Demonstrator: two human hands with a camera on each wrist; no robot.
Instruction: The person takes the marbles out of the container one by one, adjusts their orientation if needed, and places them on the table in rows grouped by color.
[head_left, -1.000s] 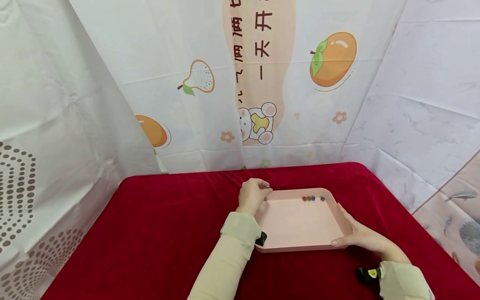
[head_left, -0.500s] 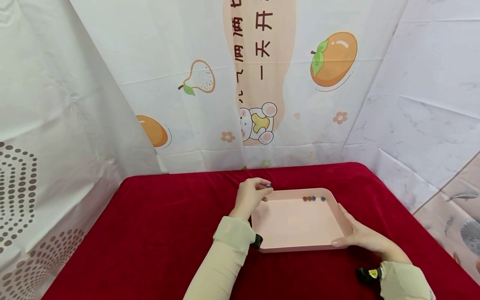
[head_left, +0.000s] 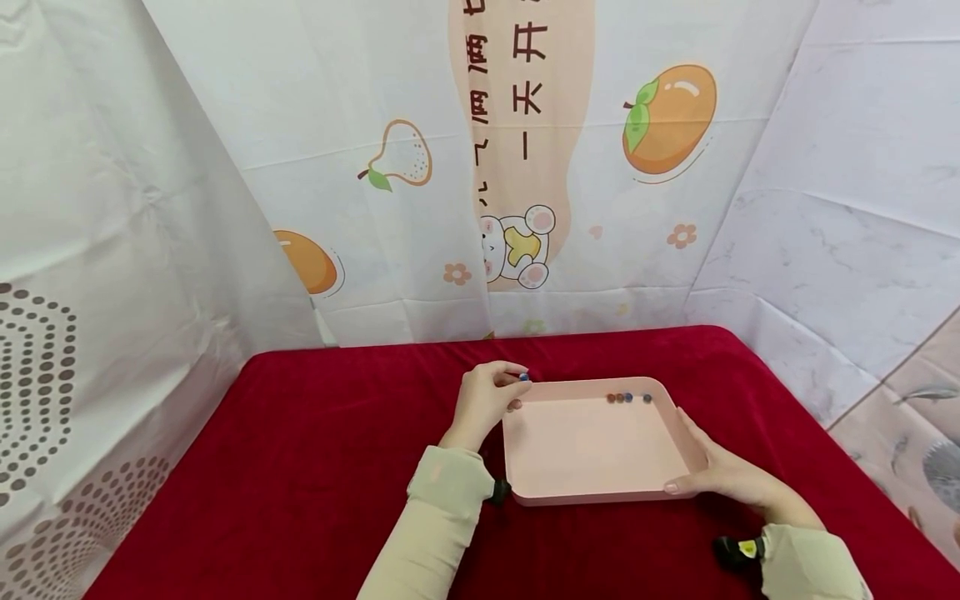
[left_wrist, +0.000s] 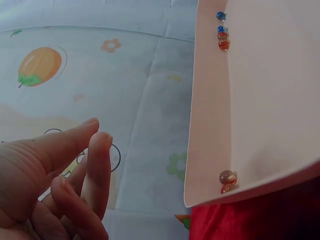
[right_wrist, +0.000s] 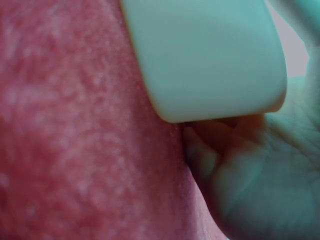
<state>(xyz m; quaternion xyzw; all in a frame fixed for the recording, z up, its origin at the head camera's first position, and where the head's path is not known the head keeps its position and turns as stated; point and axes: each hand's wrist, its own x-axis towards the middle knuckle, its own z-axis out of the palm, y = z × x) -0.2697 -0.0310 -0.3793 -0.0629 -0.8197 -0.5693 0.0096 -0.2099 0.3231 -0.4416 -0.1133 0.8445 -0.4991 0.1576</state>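
Observation:
Beyond the far left corner of the pink tray [head_left: 592, 450], my left hand [head_left: 480, 404] pinches a small blue marble [head_left: 523, 377] between thumb and fingertips. The left wrist view hides that marble behind the fingers of my left hand [left_wrist: 65, 185]. At the tray's near right corner, my right hand [head_left: 727, 475] holds the side, thumb on the front rim and fingers along the right wall. Orange and blue marbles [head_left: 619, 397] line the tray's back wall, with a separate bluish marble [head_left: 647, 398] to their right. A clear brownish marble [left_wrist: 228, 177] and an orange one [left_wrist: 230, 188] touch near another corner.
A red velvet cloth [head_left: 315, 450] covers the table around the tray. White printed curtains [head_left: 375, 250] hang behind and on both sides. A black strap-mounted camera [head_left: 738, 550] sits at the right wrist.
My left hand has shifted left and slightly nearer, away from the tray's rim, still pinching the blue marble. My right hand and the tray have stayed put.

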